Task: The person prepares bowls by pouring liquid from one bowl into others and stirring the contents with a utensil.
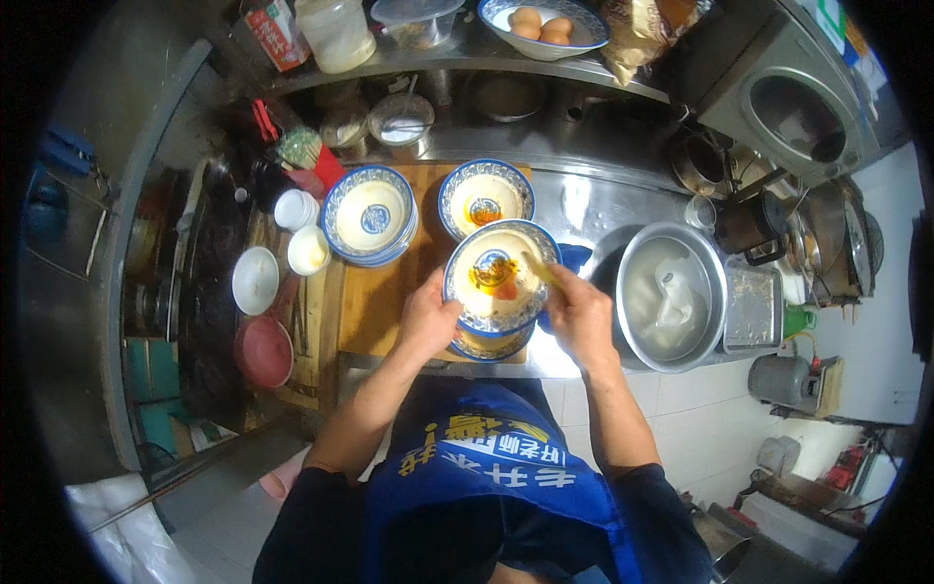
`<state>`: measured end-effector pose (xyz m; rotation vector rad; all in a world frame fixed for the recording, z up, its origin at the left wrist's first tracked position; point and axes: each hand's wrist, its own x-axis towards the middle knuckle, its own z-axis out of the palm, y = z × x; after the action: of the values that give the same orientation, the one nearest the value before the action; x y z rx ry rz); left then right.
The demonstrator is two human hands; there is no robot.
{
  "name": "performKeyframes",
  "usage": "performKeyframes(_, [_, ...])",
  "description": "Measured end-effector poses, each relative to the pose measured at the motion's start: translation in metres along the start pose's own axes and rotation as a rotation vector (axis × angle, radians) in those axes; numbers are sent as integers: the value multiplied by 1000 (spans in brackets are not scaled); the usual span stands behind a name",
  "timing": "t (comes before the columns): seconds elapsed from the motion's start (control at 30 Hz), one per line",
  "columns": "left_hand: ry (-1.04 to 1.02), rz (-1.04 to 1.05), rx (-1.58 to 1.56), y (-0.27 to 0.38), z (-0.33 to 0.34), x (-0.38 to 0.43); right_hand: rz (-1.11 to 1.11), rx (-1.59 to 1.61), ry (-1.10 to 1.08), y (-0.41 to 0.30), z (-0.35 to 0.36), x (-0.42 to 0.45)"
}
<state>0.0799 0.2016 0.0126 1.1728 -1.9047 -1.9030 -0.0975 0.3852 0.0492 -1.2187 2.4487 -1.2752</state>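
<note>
My left hand grips the left rim of a blue-and-white patterned bowl, thumb over the edge. Orange-red sauce or oil with dark bits pools at the bottom of this bowl. In my right hand is a short yellowish utensil, its tip over the bowl's right side; its exact kind is blurred. Partly hidden beneath the held bowl is another patterned bowl. Just behind stands a third bowl with orange-red sauce in it. To the left, a stack of matching bowls rests on the wooden board.
A metal basin of cloudy water with a whitish item stands right, beside a metal tray. Small white bowls and a pink bowl sit left. An overhead shelf carries a bowl of eggs.
</note>
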Motion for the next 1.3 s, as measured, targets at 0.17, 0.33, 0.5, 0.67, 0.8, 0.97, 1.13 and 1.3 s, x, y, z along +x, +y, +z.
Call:
performKeyframes(0.17, [72, 67, 85, -3, 0, 1, -123, -214, 151, 22, 2, 4])
performKeyframes(0.33, [76, 118, 155, -3, -1, -1, 10, -135, 60, 20, 39, -2])
performKeyframes(0.5, [108, 149, 202, -28, 0, 7, -15, -104, -25, 11, 44, 0])
performKeyframes(0.67, [84, 30, 68, -6, 1, 3, 100, -138, 59, 12, 10, 2])
performKeyframes(0.8, [61, -11, 6, -3, 1, 3, 104, -204, 8, 15, 28, -3])
performKeyframes(0.97, [42, -40, 50, -8, 2, 7, 168, -55, -91, 14, 38, -4])
performKeyframes(1.13, [10, -18, -18, -5, 1, 9, 245, 9, -80, 8, 13, 28])
performKeyframes(1.3, [-49, -28, -84, -9, 0, 14, 32, 72, -203, 15, 29, 32])
